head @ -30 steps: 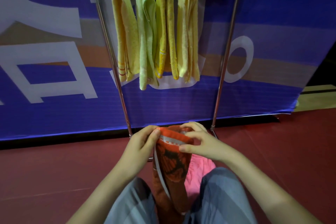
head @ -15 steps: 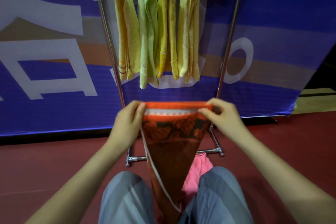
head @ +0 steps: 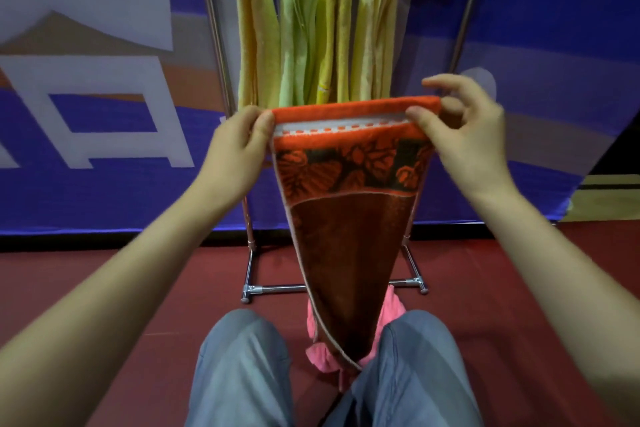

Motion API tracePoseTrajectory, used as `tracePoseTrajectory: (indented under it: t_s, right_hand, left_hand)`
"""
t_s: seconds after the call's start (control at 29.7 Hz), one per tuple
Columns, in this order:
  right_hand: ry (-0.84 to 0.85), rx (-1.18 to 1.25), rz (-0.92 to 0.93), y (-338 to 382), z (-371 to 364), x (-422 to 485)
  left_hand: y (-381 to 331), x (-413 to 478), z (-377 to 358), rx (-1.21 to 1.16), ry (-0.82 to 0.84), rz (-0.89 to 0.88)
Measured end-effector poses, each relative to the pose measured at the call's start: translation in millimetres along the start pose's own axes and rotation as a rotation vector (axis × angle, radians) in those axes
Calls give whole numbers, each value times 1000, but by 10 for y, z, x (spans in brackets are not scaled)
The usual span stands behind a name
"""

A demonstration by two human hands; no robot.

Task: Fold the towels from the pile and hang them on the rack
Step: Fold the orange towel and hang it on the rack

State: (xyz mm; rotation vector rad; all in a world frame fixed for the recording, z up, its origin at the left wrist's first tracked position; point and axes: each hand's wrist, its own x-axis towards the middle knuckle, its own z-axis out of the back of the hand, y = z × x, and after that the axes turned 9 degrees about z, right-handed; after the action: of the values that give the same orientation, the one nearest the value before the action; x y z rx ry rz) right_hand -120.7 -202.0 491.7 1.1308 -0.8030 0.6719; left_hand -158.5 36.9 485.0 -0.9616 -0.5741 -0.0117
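Note:
An orange and brown towel (head: 349, 218) with a flower band hangs stretched in front of me, its top edge held level. My left hand (head: 235, 149) pinches its top left corner. My right hand (head: 464, 135) pinches its top right corner between thumb and fingers. The towel narrows downward to a point between my knees. Behind it stands the metal rack (head: 214, 35), with several folded yellow and pale green towels (head: 318, 31) hanging from its top bar. A pink towel (head: 391, 308) lies on the floor below, mostly hidden.
My knees in grey trousers (head: 242, 367) fill the bottom of the view. The rack's foot bar (head: 273, 288) rests on the dark red floor (head: 104, 288). A blue banner wall (head: 554, 80) rises right behind the rack.
Both hands have lifted the orange towel from my lap up to rack height and pulled its top edge wide apart. The view has moved closer to the rack.

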Motion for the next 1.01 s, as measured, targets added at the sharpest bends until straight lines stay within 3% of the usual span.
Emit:
tracePoseTrajectory:
  t_s: [0.1,0.44,0.67,1.01]
  right_hand:
    - [-15,7,59,109,10,85]
    - [10,53,-38,-29,-135,247]
    - [-11,75,15,143,-142,622]
    - [24,58,-49,-27,-191,521]
  left_hand:
    - [-17,58,70,-61,-37,-11]
    - [30,233,63,-33,-18,1]
    - [-190,530,264,-62,-62,-59]
    - [10,480,158,-52,22,45]
